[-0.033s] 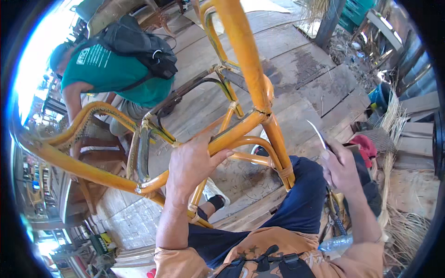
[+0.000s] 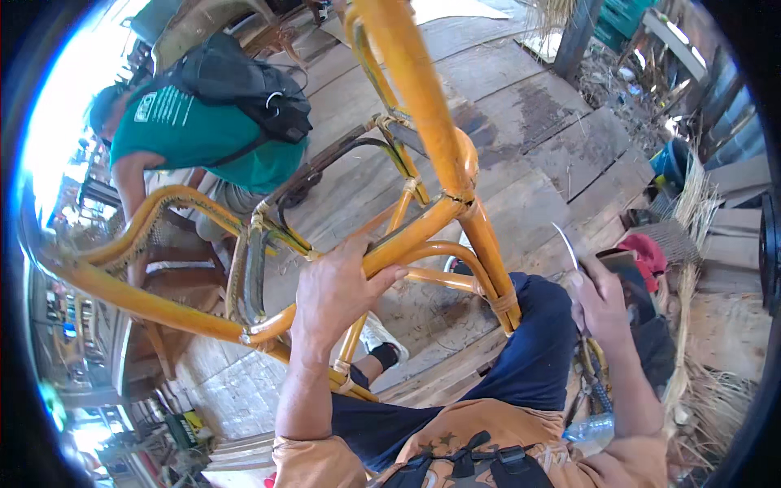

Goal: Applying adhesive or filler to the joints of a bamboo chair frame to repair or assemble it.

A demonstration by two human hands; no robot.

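The rattan chair frame (image 2: 415, 232) sits just ahead of the person over the plank floor (image 2: 521, 195), its right end by the right knee. The left hand (image 2: 332, 285) curls round a near rail, a hold best kept firm; to the right, the right hand (image 2: 600, 301) is closed round a curved knife (image 2: 568, 246), its blade clear of the rattan and best angled away from those left fingers.

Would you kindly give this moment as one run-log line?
left grip: on frame | right grip: holding curved blade, apart from frame | co-worker: bent over, upper left
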